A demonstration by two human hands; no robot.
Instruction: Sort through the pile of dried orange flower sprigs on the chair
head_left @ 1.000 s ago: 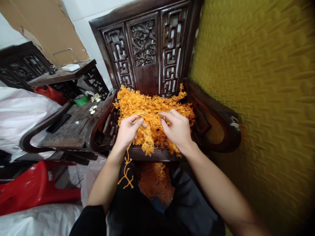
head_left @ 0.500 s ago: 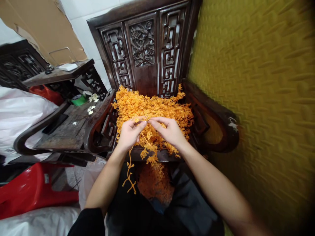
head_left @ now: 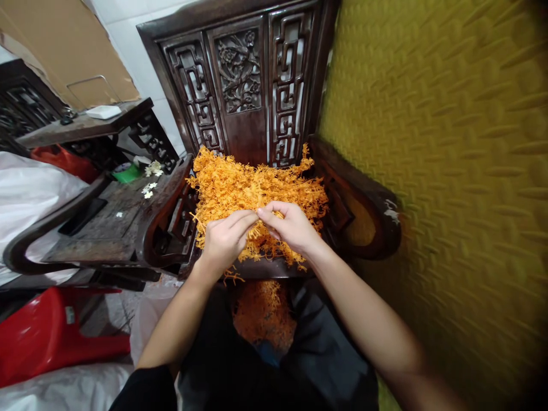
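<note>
A heap of orange, thin branching stems [head_left: 226, 180], plastic-looking, covers the seat of a dark carved wooden chair [head_left: 250, 137]. Over the front of this heap my two hands meet, fingertips pinched together. My left hand [head_left: 226, 235] is closed on an orange branching stem [head_left: 232, 276], whose forked end pokes out below the palm. Thumb and forefinger of my right hand [head_left: 291, 227] pinch at the same spot, right against the left fingertips. What lies exactly between the right fingers is too small and covered to make out.
A mustard-yellow embossed wall [head_left: 428, 131] rises close on the right, beside the chair's curved armrest [head_left: 385, 228]. To the left stand another wooden chair [head_left: 98, 240] with small white flowers [head_left: 148, 189], a white sack [head_left: 34, 194] and a red plastic stool [head_left: 55, 337]. Orange bits lie below, between the knees.
The long stem that dangled below my hands has been drawn up, and only a short end shows now. My left hand has turned knuckles-up. The view has shifted slightly right.
</note>
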